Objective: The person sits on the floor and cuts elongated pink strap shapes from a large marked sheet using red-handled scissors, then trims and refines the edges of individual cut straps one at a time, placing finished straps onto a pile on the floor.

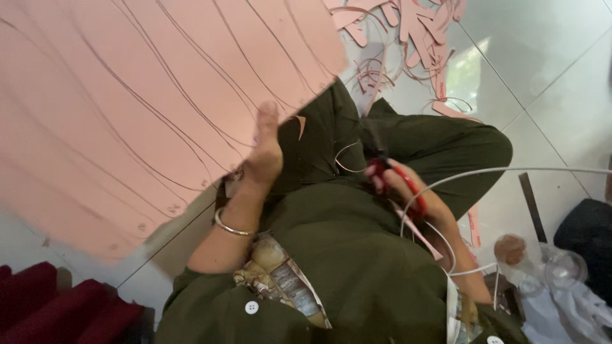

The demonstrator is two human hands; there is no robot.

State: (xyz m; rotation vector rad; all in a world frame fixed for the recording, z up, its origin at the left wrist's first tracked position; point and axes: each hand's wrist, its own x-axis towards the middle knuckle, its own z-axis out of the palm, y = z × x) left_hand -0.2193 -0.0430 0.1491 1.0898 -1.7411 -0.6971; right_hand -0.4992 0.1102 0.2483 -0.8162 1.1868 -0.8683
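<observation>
The pink paper sheet [127, 108], marked with curved lines, is pinched at its edge by our left hand [262, 159]. Our right hand [408, 191] is closed around red-handled scissors [398, 175].

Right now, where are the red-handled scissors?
In the head view, the scissors sit in the right hand, right of centre, over the lap.

No packages, labels, signs or screens can be made out.

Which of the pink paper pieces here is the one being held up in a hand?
The big pink sheet marked with curved lines, gripped at its edge by the left hand. The other pink pieces are narrow cut strips lying on the tiled floor.
</observation>
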